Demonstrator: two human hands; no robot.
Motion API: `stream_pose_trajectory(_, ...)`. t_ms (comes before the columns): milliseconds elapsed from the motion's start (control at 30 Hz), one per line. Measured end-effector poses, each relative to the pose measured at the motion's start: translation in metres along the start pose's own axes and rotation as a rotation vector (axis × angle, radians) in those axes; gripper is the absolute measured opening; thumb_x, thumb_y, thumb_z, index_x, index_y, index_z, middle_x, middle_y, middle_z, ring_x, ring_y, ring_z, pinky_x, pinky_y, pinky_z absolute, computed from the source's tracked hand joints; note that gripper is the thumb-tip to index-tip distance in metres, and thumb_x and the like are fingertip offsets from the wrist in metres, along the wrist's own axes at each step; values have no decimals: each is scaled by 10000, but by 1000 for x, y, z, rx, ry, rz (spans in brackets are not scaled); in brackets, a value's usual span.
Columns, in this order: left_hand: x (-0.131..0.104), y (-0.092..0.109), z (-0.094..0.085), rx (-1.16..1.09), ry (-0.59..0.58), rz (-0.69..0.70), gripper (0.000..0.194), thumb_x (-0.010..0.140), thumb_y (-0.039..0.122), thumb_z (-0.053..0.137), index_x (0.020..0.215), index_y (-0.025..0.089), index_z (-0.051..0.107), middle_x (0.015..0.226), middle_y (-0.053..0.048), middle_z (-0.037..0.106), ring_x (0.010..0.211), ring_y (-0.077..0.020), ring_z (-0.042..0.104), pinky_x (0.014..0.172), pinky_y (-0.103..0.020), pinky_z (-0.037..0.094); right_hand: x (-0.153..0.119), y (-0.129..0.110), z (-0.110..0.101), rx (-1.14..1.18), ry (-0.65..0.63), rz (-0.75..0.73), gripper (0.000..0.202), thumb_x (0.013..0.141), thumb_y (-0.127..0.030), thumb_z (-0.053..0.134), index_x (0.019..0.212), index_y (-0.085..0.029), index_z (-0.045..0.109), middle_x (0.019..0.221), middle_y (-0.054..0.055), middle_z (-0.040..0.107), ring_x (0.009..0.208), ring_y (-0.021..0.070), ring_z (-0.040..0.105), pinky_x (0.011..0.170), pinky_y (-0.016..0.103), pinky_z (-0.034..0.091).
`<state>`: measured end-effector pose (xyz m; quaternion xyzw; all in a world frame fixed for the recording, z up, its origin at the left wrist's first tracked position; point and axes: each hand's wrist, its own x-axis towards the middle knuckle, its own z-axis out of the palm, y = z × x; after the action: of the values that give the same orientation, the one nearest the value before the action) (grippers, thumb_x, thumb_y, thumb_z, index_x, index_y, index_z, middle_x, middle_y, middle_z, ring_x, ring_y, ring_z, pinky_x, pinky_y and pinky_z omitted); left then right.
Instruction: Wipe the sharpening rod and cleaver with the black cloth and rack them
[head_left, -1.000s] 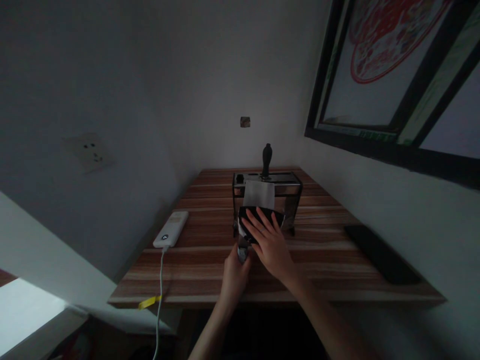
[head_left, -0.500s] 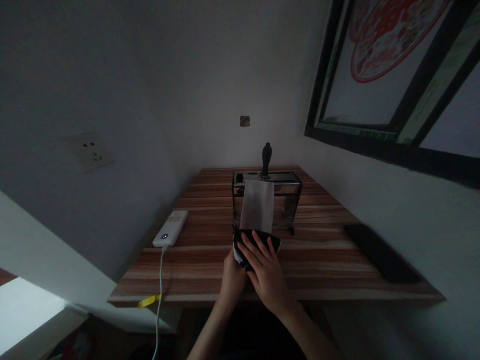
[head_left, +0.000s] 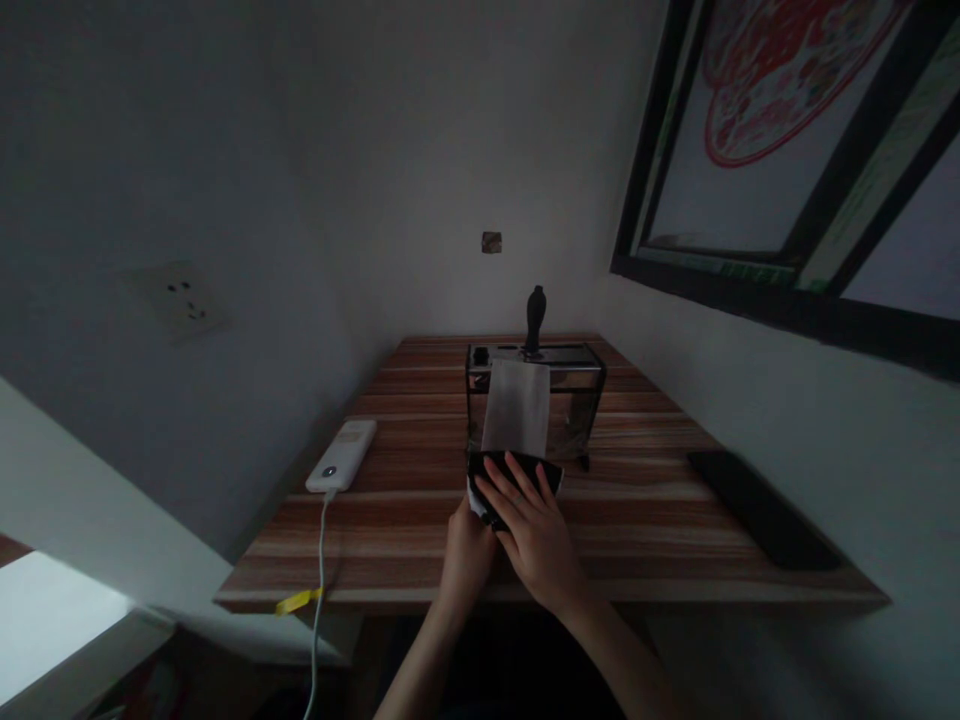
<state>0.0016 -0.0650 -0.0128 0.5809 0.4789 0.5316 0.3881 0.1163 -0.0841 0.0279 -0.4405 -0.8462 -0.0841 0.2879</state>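
Note:
A black, flat piece with a white edge (head_left: 478, 497), its kind unclear in the dim light, is between my hands at the near middle of the table. My left hand (head_left: 469, 545) holds it from beneath on the left, fingers mostly hidden. My right hand (head_left: 534, 530) lies flat on top with its fingers spread. A pale strip (head_left: 517, 405) runs down from the top of a metal-framed device (head_left: 577, 355) and meets the black piece's far edge. The device has clear-looking sides and an upright black handle (head_left: 535, 315).
The striped wooden table (head_left: 405, 550) stands against the walls. On its left lies a white power bank (head_left: 343, 455) with a white cable (head_left: 321, 560) hanging over the front edge and a yellow tag (head_left: 298, 601). A dark flat object (head_left: 761, 508) lies at the right.
The black piece and my right hand have shifted slightly away from me, toward the device. My left hand remains beneath the piece; the device looks the same.

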Motion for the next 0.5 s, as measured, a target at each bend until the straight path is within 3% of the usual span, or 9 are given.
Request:
stream_pose_trajectory(233,2,2,0,43,-1,13,336,733,212,496,1054,119,530,901,-86,668,801,-193,607,714,-273,453,16,11,-4,-45,15,13,617,795,-73,409,1359,-266,252,1434,-22,225,1337,200,108,1063,515,152)
stream_pose_trajectory(500,2,5,2,169,34,4,216,769,280,470,909,132,544,755,-45,639,676,-158,574,641,-238,419,52,33,-20,-95,85,9,571,816,-105,419,1347,-262,281,1439,-40,211,1340,179,84,1083,477,102)
